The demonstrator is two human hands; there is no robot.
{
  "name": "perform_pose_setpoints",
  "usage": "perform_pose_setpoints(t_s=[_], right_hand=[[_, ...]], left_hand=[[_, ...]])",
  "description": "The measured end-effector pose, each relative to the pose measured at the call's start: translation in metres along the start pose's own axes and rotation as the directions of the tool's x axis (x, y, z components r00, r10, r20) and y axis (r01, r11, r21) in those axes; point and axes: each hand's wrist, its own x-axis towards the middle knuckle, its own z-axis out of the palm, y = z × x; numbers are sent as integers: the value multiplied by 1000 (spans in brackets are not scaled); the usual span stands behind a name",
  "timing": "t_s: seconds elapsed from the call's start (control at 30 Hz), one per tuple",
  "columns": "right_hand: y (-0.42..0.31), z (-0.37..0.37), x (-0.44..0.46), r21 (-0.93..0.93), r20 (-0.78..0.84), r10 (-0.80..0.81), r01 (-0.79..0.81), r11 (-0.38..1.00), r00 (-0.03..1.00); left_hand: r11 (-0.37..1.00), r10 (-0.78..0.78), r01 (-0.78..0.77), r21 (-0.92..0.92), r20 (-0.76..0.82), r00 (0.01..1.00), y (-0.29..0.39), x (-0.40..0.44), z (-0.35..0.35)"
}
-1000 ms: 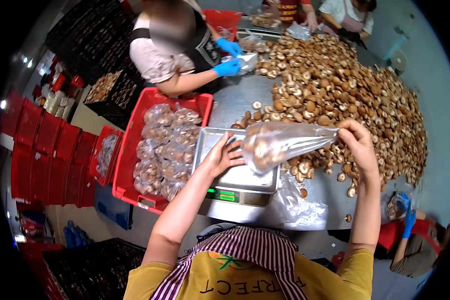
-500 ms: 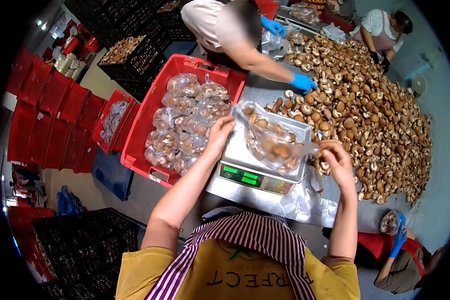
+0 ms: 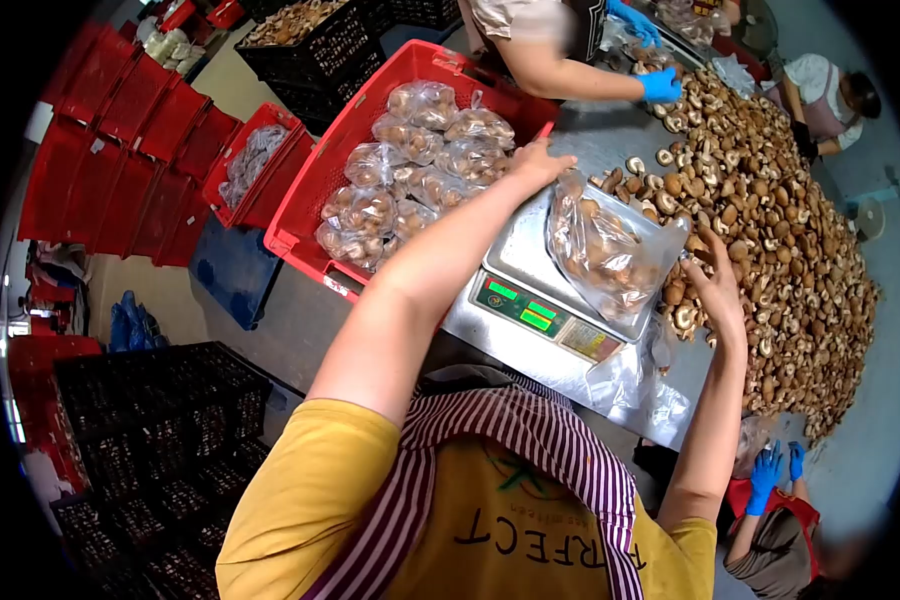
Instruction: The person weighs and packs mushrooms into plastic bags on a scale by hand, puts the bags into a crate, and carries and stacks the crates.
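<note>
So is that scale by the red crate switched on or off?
On: the scale has green display windows glowing along its front.

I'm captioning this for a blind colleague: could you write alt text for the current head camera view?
A clear bag of mushrooms rests on a lit scale on a metal table, the right hand at the bag's edge and the left hand by a red crate of similar filled bags. Loose mushrooms are heaped at right, with co-workers nearby.

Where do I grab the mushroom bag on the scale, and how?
Probably pinch the mushroom bag by its loose plastic end, coming from the side of the right hand. It lies on the scale with that floppy end pointing there, while lumpy mushrooms fill the rest.
</note>
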Motion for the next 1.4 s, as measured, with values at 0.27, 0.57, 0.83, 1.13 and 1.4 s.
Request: perform_pose_setpoints(t_s=[0.27,0.57,0.83,1.13,1.4], right_hand=[[24,46,51,-18,-68,-189,188,982,980],[-25,29,-7,-173,-407,-359,315,933,840],[-15,37,-59,125,-438,-215,296,947,873],[26,43,-91,447,-463,61,173,877,884],[7,46,-81,621,-366,117,149,770,923]], left_hand=[[915,87,-83,396,7,996,12,4,17],[948,215,-187,-257,83,973,-11,10,28],[948,298,-224,-228,375,878,27,-68,5],[761,406,-109,-639,338,849,51,-117,-27],[849,354,-144,-509,344,870,59,-115,-16]])
